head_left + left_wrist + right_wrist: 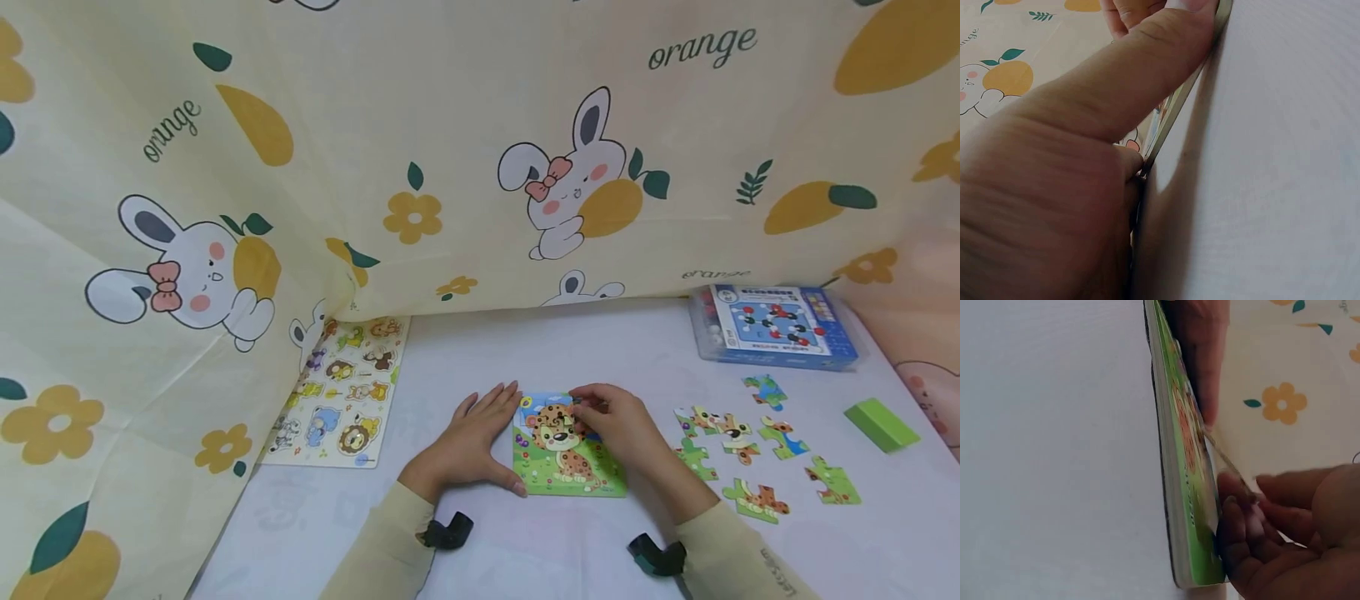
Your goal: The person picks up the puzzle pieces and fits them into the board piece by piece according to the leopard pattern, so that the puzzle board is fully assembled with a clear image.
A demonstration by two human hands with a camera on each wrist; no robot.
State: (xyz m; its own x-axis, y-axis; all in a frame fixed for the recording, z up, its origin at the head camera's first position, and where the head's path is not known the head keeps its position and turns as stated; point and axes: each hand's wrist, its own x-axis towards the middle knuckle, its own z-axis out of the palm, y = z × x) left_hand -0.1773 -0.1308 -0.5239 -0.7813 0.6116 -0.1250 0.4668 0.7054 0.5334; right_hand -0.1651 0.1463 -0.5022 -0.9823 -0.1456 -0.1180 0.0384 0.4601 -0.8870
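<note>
A square leopard jigsaw puzzle [570, 475] with a green and blue picture lies on the white table in front of me. At its left edge rests my left hand [471, 446], fingers stretched out and the thumb against the lower left corner. My right hand [618, 425] is over the upper right of the puzzle. Between its thumb and fingers it pinches a thin puzzle piece [1232, 464], which the right wrist view shows tilted up, its far edge at the puzzle's surface. The fingers hide most of that piece in the head view.
Several loose puzzle pieces [738, 433] are spread to the right. Beyond them are a green block [881, 425] and a blue-and-clear plastic box [776, 327]. An animal sticker-like board [348, 400] lies at the left, partly under the printed curtain [450, 108].
</note>
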